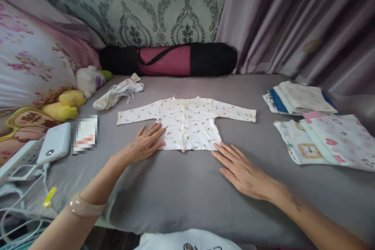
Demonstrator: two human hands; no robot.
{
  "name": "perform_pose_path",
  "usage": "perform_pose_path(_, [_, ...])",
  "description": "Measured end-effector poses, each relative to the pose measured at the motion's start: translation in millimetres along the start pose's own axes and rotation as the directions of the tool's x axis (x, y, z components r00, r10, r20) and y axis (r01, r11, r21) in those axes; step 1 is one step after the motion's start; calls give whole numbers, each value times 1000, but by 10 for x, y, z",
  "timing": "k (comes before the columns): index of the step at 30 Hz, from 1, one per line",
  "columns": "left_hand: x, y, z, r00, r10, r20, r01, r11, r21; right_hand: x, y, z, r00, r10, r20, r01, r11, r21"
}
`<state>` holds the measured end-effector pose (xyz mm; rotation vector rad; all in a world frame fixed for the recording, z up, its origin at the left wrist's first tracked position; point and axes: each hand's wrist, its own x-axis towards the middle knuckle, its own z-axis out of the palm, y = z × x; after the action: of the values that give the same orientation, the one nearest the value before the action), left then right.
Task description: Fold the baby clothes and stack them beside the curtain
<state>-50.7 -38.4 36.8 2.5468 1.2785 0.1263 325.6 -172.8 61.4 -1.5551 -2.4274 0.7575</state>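
Observation:
A small white baby shirt (187, 123) with a tiny print and a buttoned front lies flat, its sleeves stretched out to both sides and its collar away from me. My left hand (147, 141) rests with fingers extended on the shirt's lower left side. At the lower right corner of the hem, my right hand (238, 168) lies flat with its fingers apart, the fingertips touching or just beside the cloth. Neither hand grips anything. A bangle (88, 205) circles my left wrist.
Folded cloths (325, 140) and a folded stack (304, 97) lie right on the grey sheet (187, 187). A crumpled white garment (118, 91) is at back left. Left are a power bank (54, 142), power strip (19, 160) and plush toys (66, 103). A long black-and-red bag (168, 60) lines the back.

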Motion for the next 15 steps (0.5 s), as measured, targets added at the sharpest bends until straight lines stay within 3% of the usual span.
perform_pose_path(3, [185, 32, -142, 995, 0, -104, -2, 1000, -15, -3, 105, -158, 994, 87, -67, -73, 981, 182])
perform_pose_path(5, [379, 124, -239, 982, 17, -189, -28, 998, -59, 77, 301, -306, 960, 230, -162, -167, 929, 329])
perform_pose_path(6, [487, 190, -275, 976, 32, -216, -52, 995, -88, 136, 432, -388, 921, 323, -216, -222, 893, 391])
perform_pose_path(8, [713, 339, -308, 974, 73, -213, -106, 984, -143, 272, 724, -549, 801, 481, -356, -328, 851, 411])
perform_pose_path(11, [1060, 540, -233, 964, 170, -205, -207, 963, -170, 478, 1105, -740, 586, 625, -516, -610, 759, 226])
perform_pose_path(13, [1289, 632, -122, 946, 247, -212, -281, 948, -150, 598, 1263, -811, 508, 691, -515, -752, 647, 127])
perform_pose_path(15, [1501, 698, 2, 928, 308, -208, -336, 935, -116, 697, 1361, -839, 475, 752, -458, -820, 567, 81])
